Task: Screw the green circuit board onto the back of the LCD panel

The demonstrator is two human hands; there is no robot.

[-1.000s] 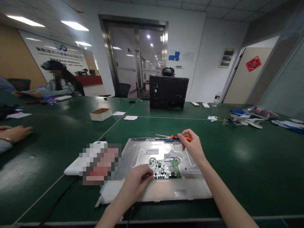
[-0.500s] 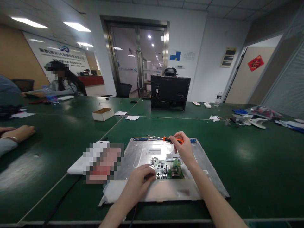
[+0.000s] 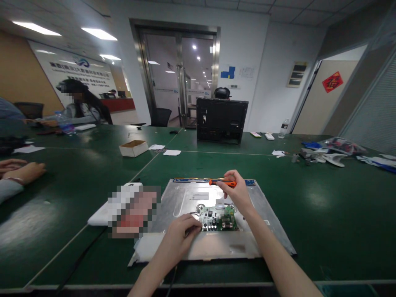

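Observation:
My right hand (image 3: pixel 234 190) grips a screwdriver (image 3: pixel 214 182) with an orange and black handle, held above the far part of a silver metal panel (image 3: pixel 182 198). The handle lies almost level, pointing left; its shaft is hard to make out. Near the panel's middle lies a green circuit board (image 3: pixel 213 220) with small components on it. My left hand (image 3: pixel 182 233) is closed at the board's left edge, thumb and fingertips touching it. A blue strip (image 3: pixel 188 180) runs along the panel's far edge.
To the left lie a white device (image 3: pixel 102 212) and a blurred-out item (image 3: pixel 136 218). Farther back stand an open white box (image 3: pixel 133 149) and a black monitor housing (image 3: pixel 221 121). Loose parts (image 3: pixel 321 156) lie far right. Another person's hands (image 3: pixel 29 171) rest at the left.
My right hand has shifted slightly left, and the screwdriver has turned in its fingers, so the shaft that showed clearly before is now hard to see. My left hand stays at the board.

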